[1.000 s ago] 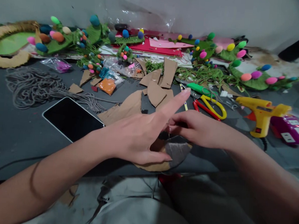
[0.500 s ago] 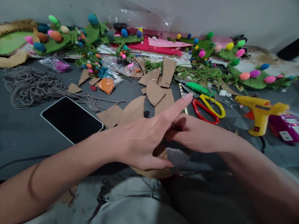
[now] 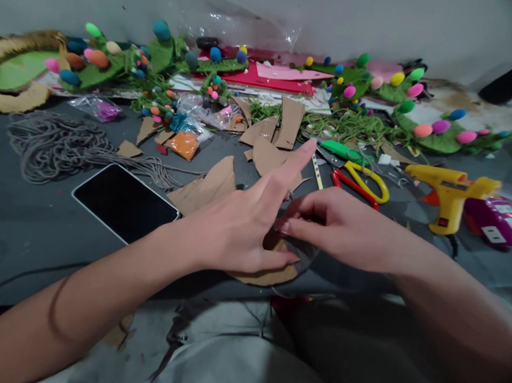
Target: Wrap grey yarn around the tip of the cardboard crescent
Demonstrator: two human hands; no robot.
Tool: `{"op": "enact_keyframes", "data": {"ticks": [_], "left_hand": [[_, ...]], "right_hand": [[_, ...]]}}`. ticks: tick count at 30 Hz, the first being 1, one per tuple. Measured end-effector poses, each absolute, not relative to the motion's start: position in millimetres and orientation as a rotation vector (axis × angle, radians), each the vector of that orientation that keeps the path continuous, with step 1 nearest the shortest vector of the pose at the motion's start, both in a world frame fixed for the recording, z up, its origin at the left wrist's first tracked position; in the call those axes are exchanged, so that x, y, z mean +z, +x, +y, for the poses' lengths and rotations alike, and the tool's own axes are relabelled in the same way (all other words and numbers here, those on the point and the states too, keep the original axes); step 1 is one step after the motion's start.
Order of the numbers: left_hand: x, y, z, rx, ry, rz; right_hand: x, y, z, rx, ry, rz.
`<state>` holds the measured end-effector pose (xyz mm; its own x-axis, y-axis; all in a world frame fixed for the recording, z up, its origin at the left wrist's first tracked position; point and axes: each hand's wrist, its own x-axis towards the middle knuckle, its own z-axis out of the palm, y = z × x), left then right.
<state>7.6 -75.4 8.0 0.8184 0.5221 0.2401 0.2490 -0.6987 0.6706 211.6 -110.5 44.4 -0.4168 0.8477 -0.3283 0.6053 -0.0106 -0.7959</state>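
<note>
A curved cardboard piece (image 3: 262, 277), seemingly a ring, lies under my hands near the table's front edge. Grey cord (image 3: 307, 253) wraps its right part in close turns. My left hand (image 3: 245, 225) grips the cardboard from the left, its thumb on top and its index finger stretched forward. On the right, my right hand (image 3: 334, 225) is closed, thumb and fingers pinched together over the ring beside the wrapped part. The pinch appears to be on the cord, though the fingers mostly hide it.
A phone (image 3: 125, 201) and a heap of grey cord (image 3: 54, 147) lie left. Cardboard scraps (image 3: 213, 183) lie ahead. Scissors (image 3: 363, 183), a yellow glue gun (image 3: 451, 192) and a purple pack (image 3: 499, 221) are right. Green felt leaves with coloured balls (image 3: 435, 130) line the back.
My right hand has shifted down and turned, so its thumb and pinched fingers show more. My left index finger has moved slightly left and the ring has risen a little in view.
</note>
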Motion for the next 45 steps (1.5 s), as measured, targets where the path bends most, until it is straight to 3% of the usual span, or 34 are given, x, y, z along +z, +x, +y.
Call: {"op": "enact_keyframes", "data": {"ticks": [21,37,45], "left_hand": [[13.9,-1.0,-66.0,0.645,2.367,0.768],[21.9,-3.2,-61.5,0.75,2.329,0.974],[23.0,-5.0,-58.0,0.747,2.314,0.929]], "right_hand": [[29.3,211.9,-166.1,-0.106,-1.464,-2.438],[18.7,217.2,-171.0,-0.275,-1.441,-2.293],[17.5,214.9,-170.8,0.04,-1.488,-2.115]]}}
